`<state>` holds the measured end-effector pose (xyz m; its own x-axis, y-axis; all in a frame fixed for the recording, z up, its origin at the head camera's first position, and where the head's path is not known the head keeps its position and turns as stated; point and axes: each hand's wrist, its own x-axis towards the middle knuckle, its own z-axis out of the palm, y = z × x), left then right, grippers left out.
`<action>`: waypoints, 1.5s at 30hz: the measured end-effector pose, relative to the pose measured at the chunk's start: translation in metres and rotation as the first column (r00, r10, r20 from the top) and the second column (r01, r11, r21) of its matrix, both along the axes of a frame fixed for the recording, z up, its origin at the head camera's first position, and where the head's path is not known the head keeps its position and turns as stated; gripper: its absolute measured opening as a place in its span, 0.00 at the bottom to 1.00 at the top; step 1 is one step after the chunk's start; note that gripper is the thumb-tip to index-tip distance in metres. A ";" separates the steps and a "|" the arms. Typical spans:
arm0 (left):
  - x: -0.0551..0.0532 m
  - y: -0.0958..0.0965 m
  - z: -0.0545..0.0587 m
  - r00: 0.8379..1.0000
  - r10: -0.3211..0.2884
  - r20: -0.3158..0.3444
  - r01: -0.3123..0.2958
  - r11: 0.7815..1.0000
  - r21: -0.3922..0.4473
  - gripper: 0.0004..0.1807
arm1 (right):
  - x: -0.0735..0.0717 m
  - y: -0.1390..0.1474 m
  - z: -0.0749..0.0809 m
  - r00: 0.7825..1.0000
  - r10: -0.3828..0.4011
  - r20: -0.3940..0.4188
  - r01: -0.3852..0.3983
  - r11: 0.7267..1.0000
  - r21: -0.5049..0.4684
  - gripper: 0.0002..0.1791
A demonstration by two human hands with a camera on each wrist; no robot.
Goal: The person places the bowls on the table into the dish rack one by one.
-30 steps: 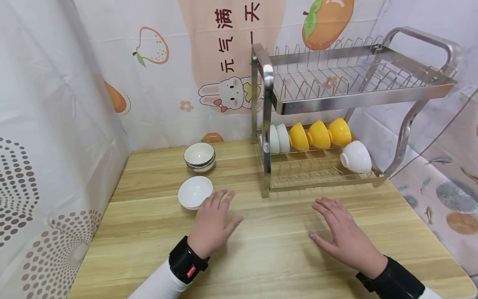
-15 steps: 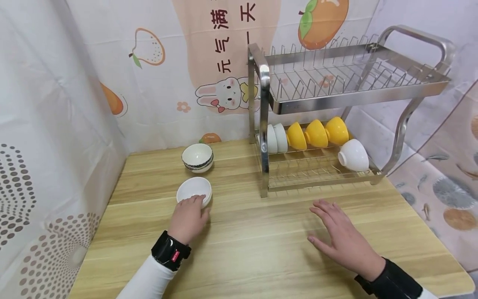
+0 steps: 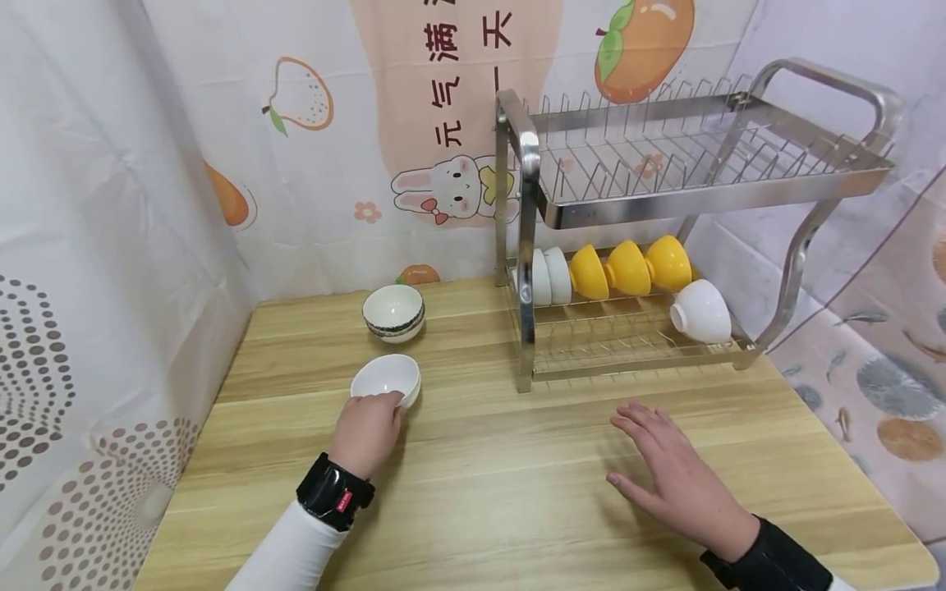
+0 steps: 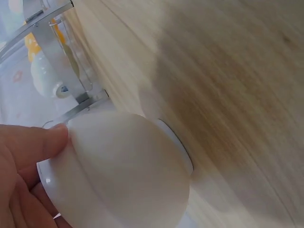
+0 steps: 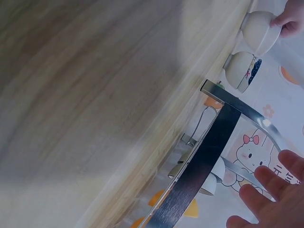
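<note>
At the left of the table, my left hand pinches the near rim of a white bowl. In the left wrist view, the thumb lies on the outside of this bowl, with other fingers partly hidden behind its rim. A line round its side suggests two nested bowls. Just behind stands a stack of white bowls with dark-patterned rims. My right hand hovers over the table at the right, fingers spread and holding nothing; its fingers also show in the right wrist view.
A two-tier metal dish rack stands at the back right. Its lower tier holds several yellow bowls, upright-set pale bowls and a tilted white bowl. Printed curtains border the wooden table.
My left hand has moved left onto the white bowl and taken hold of its near rim. My right hand has stayed nearly still.
</note>
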<state>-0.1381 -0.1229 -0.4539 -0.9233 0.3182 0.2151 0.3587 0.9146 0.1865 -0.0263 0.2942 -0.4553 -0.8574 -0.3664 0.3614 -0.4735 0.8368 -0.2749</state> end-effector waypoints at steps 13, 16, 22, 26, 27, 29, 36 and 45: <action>0.002 0.004 0.007 0.996 -0.022 -0.081 0.022 1.000 -0.006 0.09 | 0.002 0.001 -0.003 1.000 -0.009 0.012 0.009 1.000 -0.004 0.41; 0.007 0.012 0.015 0.991 -0.050 -0.126 0.050 0.999 -0.003 0.09 | 0.003 0.001 -0.001 1.000 -0.004 0.012 0.004 1.000 0.002 0.41; 0.023 0.039 0.031 0.947 -0.241 -0.211 0.235 0.970 -0.052 0.05 | 0.005 -0.003 0.007 0.999 0.047 -0.025 -0.046 0.999 0.021 0.40; 0.036 0.063 0.033 0.889 -0.419 -0.184 0.403 0.907 -0.121 0.01 | 0.006 -0.008 0.015 0.991 0.116 -0.065 -0.114 0.993 0.021 0.37; 0.039 0.070 0.032 0.872 -0.460 -0.167 0.441 0.886 -0.139 0.01 | 0.007 -0.010 0.017 0.989 0.131 -0.072 -0.129 0.991 0.024 0.36; 0.046 0.083 0.028 0.832 -0.538 -0.136 0.515 0.839 -0.174 0.01 | 0.008 -0.013 0.021 0.984 0.160 -0.082 -0.159 0.987 0.029 0.34; 0.069 0.119 0.021 0.692 -0.716 -0.099 0.653 0.678 -0.338 0.03 | 0.013 -0.025 0.028 0.953 0.288 -0.099 -0.283 0.957 0.063 0.28; 0.086 0.138 0.015 0.599 -0.796 -0.085 0.719 0.582 -0.379 0.04 | 0.017 -0.034 0.022 0.877 0.454 -0.161 -0.434 0.890 0.142 0.10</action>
